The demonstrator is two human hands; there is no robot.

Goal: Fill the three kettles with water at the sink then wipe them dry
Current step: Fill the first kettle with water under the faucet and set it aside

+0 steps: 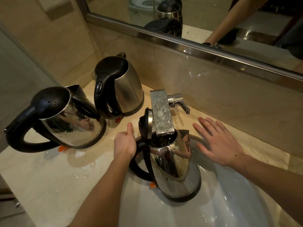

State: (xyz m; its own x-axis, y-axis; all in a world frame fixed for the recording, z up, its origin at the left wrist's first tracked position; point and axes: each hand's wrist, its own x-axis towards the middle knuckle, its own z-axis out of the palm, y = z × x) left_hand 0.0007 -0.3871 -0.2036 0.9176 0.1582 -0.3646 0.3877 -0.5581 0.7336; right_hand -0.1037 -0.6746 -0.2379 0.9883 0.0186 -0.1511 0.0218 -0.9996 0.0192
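**A:** How many kettles?

**B:** Three, all steel with black handles and lids. Two stand on the counter (49,177) to the left with their lids down. The front kettle (72,126) is nearest the edge, and the back kettle (127,89) is behind it by the wall, just beside it. The third is the kettle in the sink (173,169). There are also two hands, one tap and one mirror.

**A:** How does the third one sit?

**B:** About upright, long axis top to bottom, base low in the sink (229,202). Its spout points right and away toward the wall, and its handle points left. The lid (146,122) is flipped up, and the mouth sits right under the end of the tap (161,112).

**A:** And the hands?

**B:** The left hand (125,141) grips the top of that kettle's handle, fingers wrapped around it and thumb stuck up. The right hand (218,141) holds nothing. It is palm down, fingers straight and spread, over the sink's rim right of the tap.

**A:** Anything crowding it?

**B:** The tap's flat spout hangs over the mouth, close by the raised lid. The lever (180,102) sticks out on the tap's right, near the right hand's fingertips. The two counter kettles point their spouts toward the wall and their handles toward the near left — each with an orange tab at the base. Water is pooled on the counter around them, and drops cling to the steel. The mirror (213,13) runs along the wall above.
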